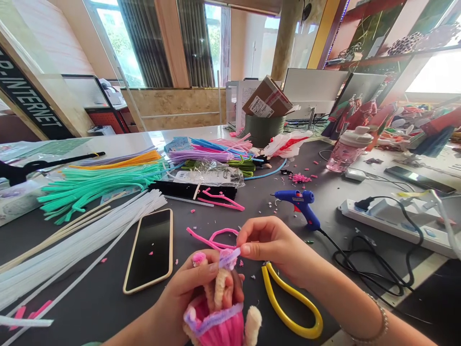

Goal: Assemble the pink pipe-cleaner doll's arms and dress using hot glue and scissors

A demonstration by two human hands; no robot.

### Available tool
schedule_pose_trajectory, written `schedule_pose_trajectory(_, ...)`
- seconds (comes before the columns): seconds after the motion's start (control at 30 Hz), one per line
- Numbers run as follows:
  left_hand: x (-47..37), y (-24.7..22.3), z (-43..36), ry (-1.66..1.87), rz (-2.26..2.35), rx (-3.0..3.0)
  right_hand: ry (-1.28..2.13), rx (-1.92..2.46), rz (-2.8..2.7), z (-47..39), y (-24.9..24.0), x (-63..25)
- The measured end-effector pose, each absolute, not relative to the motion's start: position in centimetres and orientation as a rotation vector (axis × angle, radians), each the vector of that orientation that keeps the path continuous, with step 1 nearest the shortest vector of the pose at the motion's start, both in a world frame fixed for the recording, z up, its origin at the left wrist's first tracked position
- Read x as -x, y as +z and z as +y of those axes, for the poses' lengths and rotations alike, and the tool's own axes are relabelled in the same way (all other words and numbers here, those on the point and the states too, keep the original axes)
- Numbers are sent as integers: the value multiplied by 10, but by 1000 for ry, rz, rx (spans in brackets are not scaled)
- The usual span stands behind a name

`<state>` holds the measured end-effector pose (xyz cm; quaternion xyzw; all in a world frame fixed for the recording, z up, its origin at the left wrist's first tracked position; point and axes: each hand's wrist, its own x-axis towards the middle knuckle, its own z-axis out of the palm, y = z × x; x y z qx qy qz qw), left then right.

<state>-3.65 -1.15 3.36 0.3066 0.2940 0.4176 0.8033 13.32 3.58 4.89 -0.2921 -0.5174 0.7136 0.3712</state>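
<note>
A pipe-cleaner doll [219, 322] with cream limbs and a pink skirt edged in purple is at the bottom centre. My left hand [194, 283] is closed around its legs, which end in pink tips. At one leg's end, a short purple pipe cleaner [230, 258] lies across the pink foot. My right hand [270, 245] pinches the free end of that purple piece between thumb and forefinger. Just beyond the hands, a bent pink pipe cleaner [203, 238] rests on the dark table. Yellow-handled cutters [293, 312] lie by my right wrist, their tip partly hidden.
A blue glue gun [297, 199] and a power strip [396, 221] lie to the right, with black cables between. On the left are a phone [149, 252] and bundles of white [90, 245] and green pipe cleaners [101, 182]. A pink bottle [349, 149] stands farther back.
</note>
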Motion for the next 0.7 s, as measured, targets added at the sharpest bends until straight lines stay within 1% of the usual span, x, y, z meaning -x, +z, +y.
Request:
schedule_pose_trajectory(0.5,39,30,-10,862,593,-695,1842,772,-1344,35,47,-131)
schedule_pose_trajectory(0.7,40,26,-10,868,595,-658,1772,802,-1393,35,49,-135)
